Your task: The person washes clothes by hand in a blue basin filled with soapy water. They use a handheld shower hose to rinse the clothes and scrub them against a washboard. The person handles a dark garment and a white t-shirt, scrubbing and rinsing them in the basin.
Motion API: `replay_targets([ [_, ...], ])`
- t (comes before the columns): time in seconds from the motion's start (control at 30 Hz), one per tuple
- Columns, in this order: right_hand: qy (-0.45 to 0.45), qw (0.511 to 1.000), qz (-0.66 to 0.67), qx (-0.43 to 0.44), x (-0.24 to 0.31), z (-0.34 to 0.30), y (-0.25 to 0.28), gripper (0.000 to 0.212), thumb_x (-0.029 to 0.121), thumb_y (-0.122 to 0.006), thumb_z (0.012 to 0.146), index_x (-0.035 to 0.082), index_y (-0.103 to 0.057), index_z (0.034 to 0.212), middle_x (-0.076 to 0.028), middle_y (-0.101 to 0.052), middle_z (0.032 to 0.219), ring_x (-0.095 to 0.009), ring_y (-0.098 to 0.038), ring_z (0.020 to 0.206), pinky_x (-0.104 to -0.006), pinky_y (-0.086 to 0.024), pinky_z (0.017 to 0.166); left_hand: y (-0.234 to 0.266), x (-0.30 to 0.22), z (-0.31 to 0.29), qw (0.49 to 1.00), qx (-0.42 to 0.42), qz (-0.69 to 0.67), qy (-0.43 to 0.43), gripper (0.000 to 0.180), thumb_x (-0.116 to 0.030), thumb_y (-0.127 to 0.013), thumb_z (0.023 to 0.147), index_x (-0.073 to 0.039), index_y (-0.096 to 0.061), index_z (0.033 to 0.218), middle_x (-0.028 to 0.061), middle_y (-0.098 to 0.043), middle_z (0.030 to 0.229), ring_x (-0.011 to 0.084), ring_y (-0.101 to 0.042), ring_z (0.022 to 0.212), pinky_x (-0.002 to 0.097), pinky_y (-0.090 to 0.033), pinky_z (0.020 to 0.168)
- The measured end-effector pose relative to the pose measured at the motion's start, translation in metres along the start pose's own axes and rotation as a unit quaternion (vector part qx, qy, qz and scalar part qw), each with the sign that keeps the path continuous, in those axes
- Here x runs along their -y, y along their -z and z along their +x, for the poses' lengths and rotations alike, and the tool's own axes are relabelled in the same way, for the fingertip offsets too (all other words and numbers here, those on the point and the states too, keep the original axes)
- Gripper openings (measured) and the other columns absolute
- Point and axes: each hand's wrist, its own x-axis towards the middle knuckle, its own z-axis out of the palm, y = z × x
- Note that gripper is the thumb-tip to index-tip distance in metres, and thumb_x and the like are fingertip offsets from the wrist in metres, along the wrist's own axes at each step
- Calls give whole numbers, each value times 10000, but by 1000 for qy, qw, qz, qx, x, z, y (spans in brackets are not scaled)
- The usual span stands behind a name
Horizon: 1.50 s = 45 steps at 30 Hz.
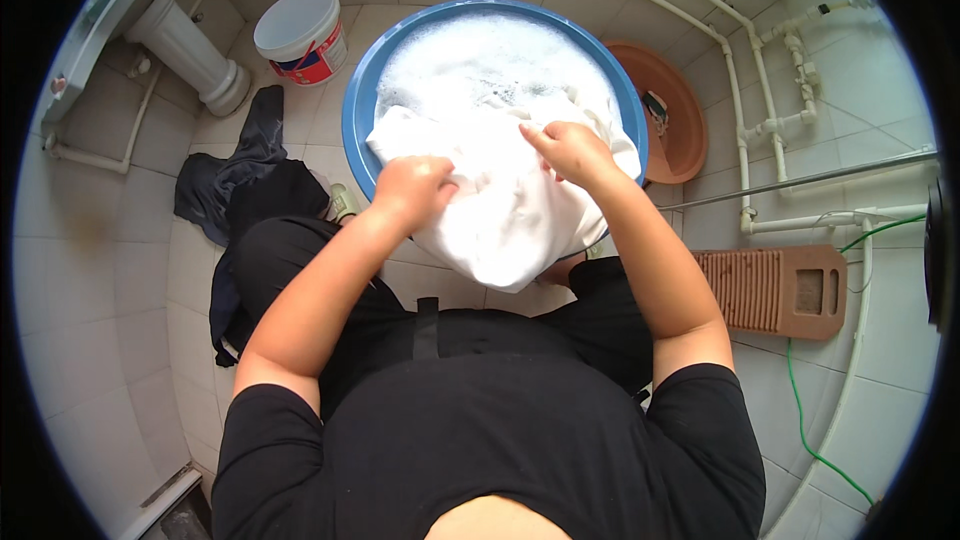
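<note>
A wet white cloth hangs over the near rim of a large blue basin. The rest of it lies in the basin, among thick white soap suds. My left hand is closed on the cloth at the near left, its fingertips partly hidden in the folds. On the right, my right hand grips the same cloth with curled fingers, one digit pointing out toward the left. The garment's kind cannot be made out.
A white bucket stands at the back left, near dark clothes on the tiled floor. An orange-brown basin sits behind the blue one. At right are a brown washboard, white pipes and a green hose.
</note>
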Motion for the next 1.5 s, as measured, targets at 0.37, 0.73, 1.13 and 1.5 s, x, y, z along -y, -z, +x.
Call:
replay_targets([
  [0.37,149,829,531,-91,-9,-12,3,168,124,-529,848,7,-616,932,-49,-627,827,-136,-590,757,-295,-474,711,20,-91,-32,877,247,-271,-310,175,-128,-621,784,-58,-626,944,90,-633,839,281,-609,767,346,-486,670],
  [0.73,268,491,814,156,-31,-56,33,393,154,-346,858,-70,-478,1153,-165,-538,1178,-265,-512,1088,-383,-379,953,8,-34,48,979,-22,-204,-2,628,-217,-643,719,-71,-422,1288,163,-509,1206,284,-516,1063,328,-396,909],
  [1.13,169,546,785,-240,-133,-14,109,269,176,-350,922,7,-534,1022,-112,-582,1028,-241,-556,950,-356,-453,805,111,4,76,767,-376,-521,5,128,-74,-517,882,-24,-581,982,18,-612,839,71,-553,753,227,-461,694],
  [1.5,120,850,326,-395,-136,8,25,200,106,-564,841,10,-542,1016,-64,-568,957,-135,-535,887,-260,-432,807,6,-79,-30,911,208,-158,-318,323,-108,-675,672,-43,-586,976,116,-560,1109,297,-518,1051,384,-429,869],
])
